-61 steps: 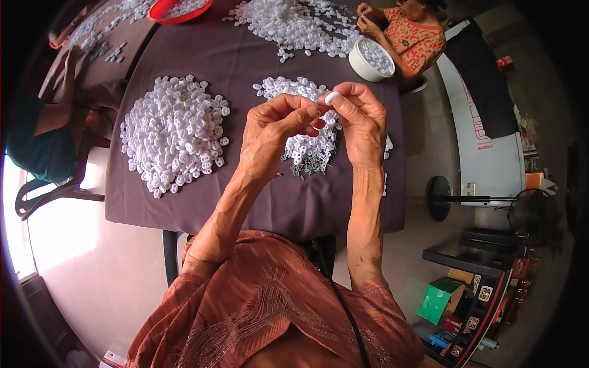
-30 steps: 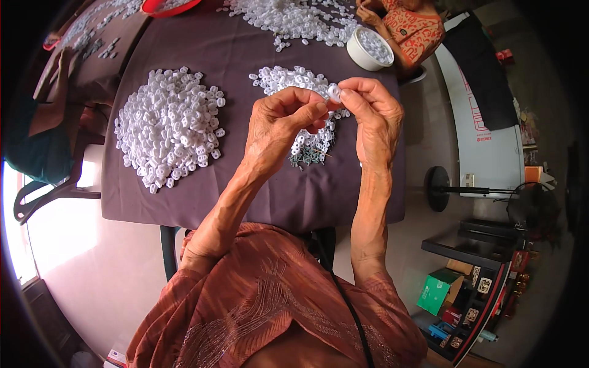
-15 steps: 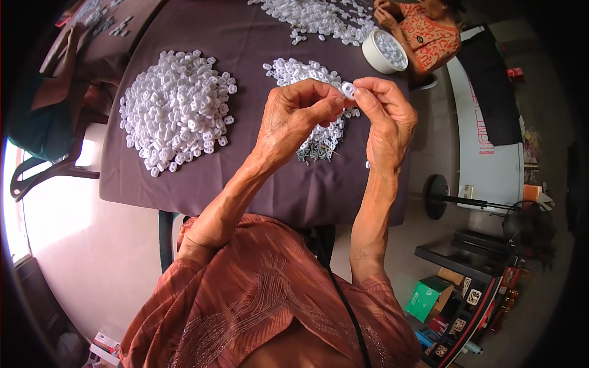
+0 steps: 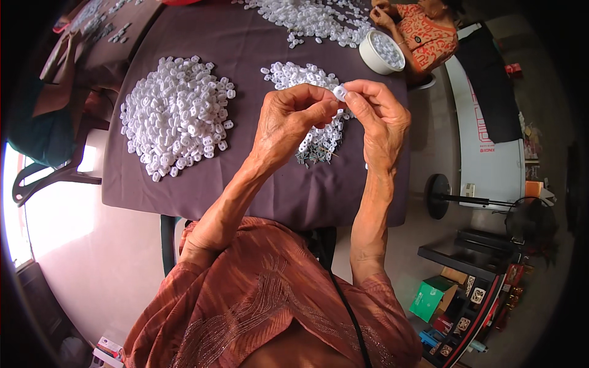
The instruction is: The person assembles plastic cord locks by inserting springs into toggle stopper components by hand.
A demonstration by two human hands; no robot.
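Observation:
Over the table, my right hand (image 4: 383, 126) is closed, pinching a small white oval plastic piece (image 4: 340, 92) with holes between thumb and forefinger. My left hand (image 4: 282, 122) is also closed, its thumb and forefinger pressed together right against the piece; what is between those fingertips is too small to tell. Partly covered by my hands lies a heap of the same white pieces (image 4: 300, 75). Small dark metal pins (image 4: 315, 154) are gathered at its near end. To the left rises a larger pile of white pieces (image 4: 175, 116).
A dark cloth (image 4: 245, 190) covers the table. Toward the far right stands a white tub (image 4: 369, 56) of pieces, near another heap (image 4: 307, 19). A person in an orange patterned top (image 4: 426, 38) sits there; another person's arm (image 4: 58, 80) shows at far left. A fan (image 4: 437, 196) is at right.
My hands remain pinched together at the white piece, which has tilted slightly between the fingertips. The whole view has shifted a little.

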